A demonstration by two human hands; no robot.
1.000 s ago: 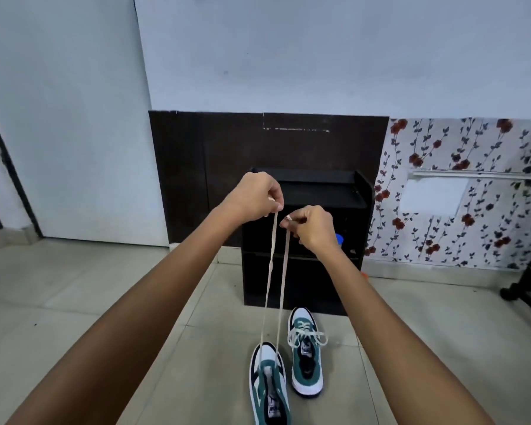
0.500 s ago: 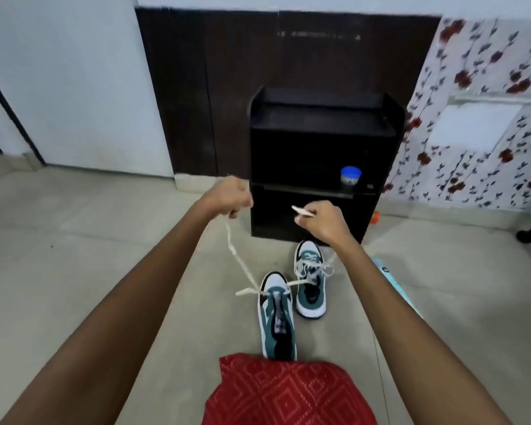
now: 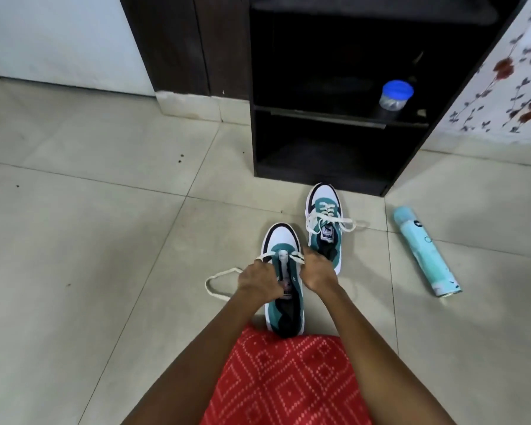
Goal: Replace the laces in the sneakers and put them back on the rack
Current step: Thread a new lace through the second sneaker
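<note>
Two green, white and black sneakers stand on the tiled floor before a black rack [image 3: 325, 108]. The near sneaker [image 3: 281, 240] carries a cream lace [image 3: 218, 276] threaded only through its front eyelets; one end loops loose on the floor to its left. My left hand [image 3: 259, 282] and my right hand [image 3: 318, 271] sit on either side of its tongue, each pinching a strand of that lace close to the eyelets. The far sneaker [image 3: 324, 216] is fully laced, with its ends lying loose across it.
A teal spray can [image 3: 425, 251] lies on the floor right of the sneakers. A small jar with a blue lid [image 3: 396, 95] stands on the rack's middle shelf. My red patterned garment [image 3: 288, 381] covers my lap at the bottom. Floral wallpaper is at right.
My hands came down from chest height, where they held the lace ends taut, to the near sneaker's eyelets. The lace went slack and my view tilted down to the floor.
</note>
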